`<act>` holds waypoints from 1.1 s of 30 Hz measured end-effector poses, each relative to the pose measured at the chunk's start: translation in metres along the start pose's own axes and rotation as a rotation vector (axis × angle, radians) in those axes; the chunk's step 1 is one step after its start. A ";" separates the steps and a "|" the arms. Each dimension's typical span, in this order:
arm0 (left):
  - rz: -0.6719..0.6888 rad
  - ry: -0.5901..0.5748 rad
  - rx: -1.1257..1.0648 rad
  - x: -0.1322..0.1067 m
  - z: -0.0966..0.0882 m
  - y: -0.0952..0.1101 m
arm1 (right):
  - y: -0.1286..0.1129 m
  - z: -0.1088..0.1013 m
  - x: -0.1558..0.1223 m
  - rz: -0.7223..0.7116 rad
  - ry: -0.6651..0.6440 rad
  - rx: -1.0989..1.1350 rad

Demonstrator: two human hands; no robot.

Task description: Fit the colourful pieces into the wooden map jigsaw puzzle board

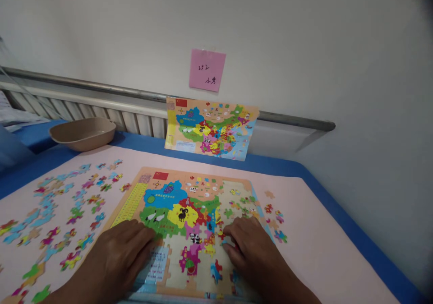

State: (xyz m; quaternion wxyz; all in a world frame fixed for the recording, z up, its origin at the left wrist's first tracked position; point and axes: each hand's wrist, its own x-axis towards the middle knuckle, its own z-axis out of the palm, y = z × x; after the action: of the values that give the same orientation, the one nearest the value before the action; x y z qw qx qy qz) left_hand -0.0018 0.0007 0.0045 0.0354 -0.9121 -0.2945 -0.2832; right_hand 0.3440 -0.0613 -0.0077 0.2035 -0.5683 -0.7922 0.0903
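A jigsaw puzzle of a map lies partly filled in on the table, its left and upper parts joined and bare tray showing at the lower middle and right. My left hand rests on the puzzle's lower left, fingers stretched out and lying flat, holding nothing. On the right side, my right hand is bent over the tray, thumb and forefinger closed at a small colourful puzzle piece by the joined edge. Its other fingers are curled and partly hidden. A loose blue and red piece sits in the tray below.
Many loose pieces are spread on the pink sheet at left, with several more at right. A printed picture of the map leans against the rail. A beige basin stands at back left; a pink note hangs on the wall.
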 end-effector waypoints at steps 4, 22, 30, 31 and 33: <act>0.014 0.004 0.016 -0.004 0.001 -0.001 | -0.001 -0.002 0.000 0.010 -0.020 -0.009; 0.024 0.000 0.002 -0.002 -0.001 -0.001 | -0.001 -0.001 -0.002 0.022 0.004 -0.002; 0.027 -0.001 0.004 -0.003 0.000 -0.003 | -0.001 -0.006 -0.003 0.021 0.003 -0.019; 0.025 -0.008 0.002 -0.004 0.000 -0.003 | -0.001 -0.007 -0.003 0.021 -0.001 -0.023; 0.029 -0.004 0.004 -0.005 0.001 -0.004 | -0.001 -0.009 -0.004 0.029 -0.018 -0.036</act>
State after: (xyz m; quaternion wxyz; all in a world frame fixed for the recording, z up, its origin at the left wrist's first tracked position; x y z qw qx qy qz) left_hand -0.0065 0.0014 0.0009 0.0406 -0.9167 -0.2821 -0.2802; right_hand 0.3483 -0.0662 -0.0002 0.1849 -0.5825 -0.7870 0.0840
